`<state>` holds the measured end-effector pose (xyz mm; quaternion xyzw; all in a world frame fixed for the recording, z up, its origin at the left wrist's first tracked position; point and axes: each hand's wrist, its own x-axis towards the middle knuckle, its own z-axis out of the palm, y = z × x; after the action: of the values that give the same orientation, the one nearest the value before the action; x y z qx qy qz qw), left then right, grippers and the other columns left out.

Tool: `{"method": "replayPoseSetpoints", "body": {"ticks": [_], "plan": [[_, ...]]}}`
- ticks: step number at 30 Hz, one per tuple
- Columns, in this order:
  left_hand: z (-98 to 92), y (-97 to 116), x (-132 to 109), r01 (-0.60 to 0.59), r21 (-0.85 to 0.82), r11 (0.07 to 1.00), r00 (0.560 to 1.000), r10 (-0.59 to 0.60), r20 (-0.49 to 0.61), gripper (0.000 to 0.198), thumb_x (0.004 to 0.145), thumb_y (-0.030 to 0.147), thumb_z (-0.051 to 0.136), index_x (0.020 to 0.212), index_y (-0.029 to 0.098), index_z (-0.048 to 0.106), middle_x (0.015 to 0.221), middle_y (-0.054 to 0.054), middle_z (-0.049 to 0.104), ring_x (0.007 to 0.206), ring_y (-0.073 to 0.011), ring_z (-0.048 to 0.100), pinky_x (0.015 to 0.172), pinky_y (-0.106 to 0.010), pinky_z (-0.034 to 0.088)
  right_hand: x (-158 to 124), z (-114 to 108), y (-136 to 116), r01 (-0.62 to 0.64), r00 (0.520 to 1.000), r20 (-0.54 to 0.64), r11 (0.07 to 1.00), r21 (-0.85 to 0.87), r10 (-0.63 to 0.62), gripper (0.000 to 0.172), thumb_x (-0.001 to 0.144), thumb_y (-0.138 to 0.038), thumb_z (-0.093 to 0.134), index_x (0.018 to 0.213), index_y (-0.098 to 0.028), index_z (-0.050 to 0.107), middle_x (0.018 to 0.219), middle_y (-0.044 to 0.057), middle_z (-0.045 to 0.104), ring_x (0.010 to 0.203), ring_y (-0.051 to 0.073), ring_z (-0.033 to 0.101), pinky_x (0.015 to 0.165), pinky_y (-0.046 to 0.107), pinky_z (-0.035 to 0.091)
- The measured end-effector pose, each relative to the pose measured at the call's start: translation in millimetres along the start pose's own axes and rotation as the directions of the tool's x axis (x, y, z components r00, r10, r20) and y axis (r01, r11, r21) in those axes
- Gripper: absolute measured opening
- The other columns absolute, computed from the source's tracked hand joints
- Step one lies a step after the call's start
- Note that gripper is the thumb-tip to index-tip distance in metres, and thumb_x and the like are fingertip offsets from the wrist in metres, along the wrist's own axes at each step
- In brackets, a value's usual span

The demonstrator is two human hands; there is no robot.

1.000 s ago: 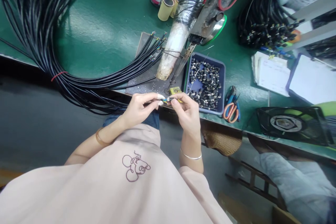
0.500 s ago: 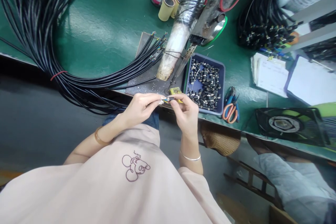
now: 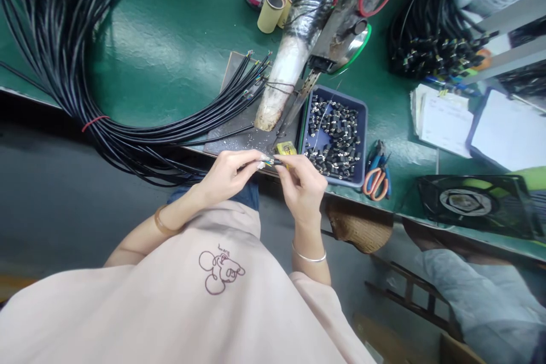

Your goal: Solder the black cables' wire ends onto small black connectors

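At the bench's front edge my left hand [image 3: 235, 175] pinches the end of a black cable, and its thin coloured wires [image 3: 268, 163] show between my fingertips. My right hand [image 3: 302, 185] grips a small black connector [image 3: 278, 162] between thumb and fingers, right against those wires. Whether the wires are joined to the connector I cannot tell. Just beyond my fingers is a small yellow block [image 3: 285, 148]. A blue-grey tray [image 3: 364, 136] to the right holds many small black connectors [image 3: 341, 131]. Left of my hands lies a bundle of black cables [image 3: 170, 129].
A soldering iron [image 3: 294, 105] and a foil-wrapped duct [image 3: 284, 68] hang over a dusty board [image 3: 234, 139]. Pliers and orange-handled scissors [image 3: 375, 182] lie right of the tray. Farther right are papers [image 3: 439, 122], a black fan [image 3: 473, 203] and another person's leg [image 3: 464, 290].
My right hand has shifted slightly to the right, and a little more of the coloured wires shows between the hands. My left hand keeps nearly the same place and grip.
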<state>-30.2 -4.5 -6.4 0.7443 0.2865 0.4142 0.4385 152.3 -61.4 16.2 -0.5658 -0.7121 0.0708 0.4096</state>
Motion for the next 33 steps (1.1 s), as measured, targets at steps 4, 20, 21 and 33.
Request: {"method": "replayPoseSetpoints", "body": {"ticks": [4, 20, 21, 33], "plan": [[1.1, -1.4, -0.9, -0.010, -0.008, 1.000, 1.000, 0.009, -0.018, 0.017, 0.099, 0.018, 0.058, 0.098, 0.014, 0.074, 0.095, -0.007, 0.082, 0.080, -0.0147, 0.075, 0.078, -0.023, 0.057, -3.6, -2.7, -0.2, -0.009, 0.999, -0.047, 0.999, -0.043, 0.007, 0.013, 0.099, -0.030, 0.063, 0.105, -0.024, 0.073, 0.071, -0.002, 0.069, 0.052, 0.010, 0.059, 0.052, 0.024, 0.048], [-0.1, 0.0, 4.0, -0.012, 0.079, 0.997, 1.000, 0.013, -0.008, 0.015, 0.101, 0.019, 0.055, 0.097, 0.014, 0.069, 0.091, -0.006, 0.079, 0.077, -0.0131, 0.072, 0.073, -0.021, 0.054, -3.4, 14.2, -4.1, 0.096, 0.971, -0.196, 0.974, -0.207, -0.137, 0.011, 0.096, -0.018, 0.065, 0.089, -0.026, 0.064, 0.096, 0.004, 0.082, 0.086, 0.017, 0.080, 0.074, 0.031, 0.064], [0.0, -0.1, 4.6, -0.007, 0.078, 0.997, 1.000, 0.009, -0.016, 0.015, 0.101, 0.018, 0.055, 0.098, 0.014, 0.069, 0.090, -0.006, 0.079, 0.076, -0.0128, 0.072, 0.073, -0.020, 0.053, -2.8, 16.9, -3.9, 0.080, 0.968, -0.220, 0.980, -0.183, -0.120, 0.012, 0.096, -0.017, 0.066, 0.088, -0.026, 0.063, 0.095, 0.003, 0.082, 0.086, 0.017, 0.079, 0.075, 0.031, 0.063], [2.6, -6.2, 8.7, -0.025, 0.122, 0.992, 0.997, 0.034, -0.076, 0.018, 0.099, 0.016, 0.058, 0.099, 0.013, 0.075, 0.102, -0.009, 0.083, 0.089, -0.0167, 0.079, 0.085, -0.023, 0.060, 3.1, 19.8, -0.9, 0.005, 0.971, -0.240, 0.999, -0.036, -0.014, 0.012, 0.093, -0.014, 0.067, 0.087, -0.025, 0.066, 0.095, 0.003, 0.080, 0.089, 0.019, 0.077, 0.082, 0.036, 0.063]]}}
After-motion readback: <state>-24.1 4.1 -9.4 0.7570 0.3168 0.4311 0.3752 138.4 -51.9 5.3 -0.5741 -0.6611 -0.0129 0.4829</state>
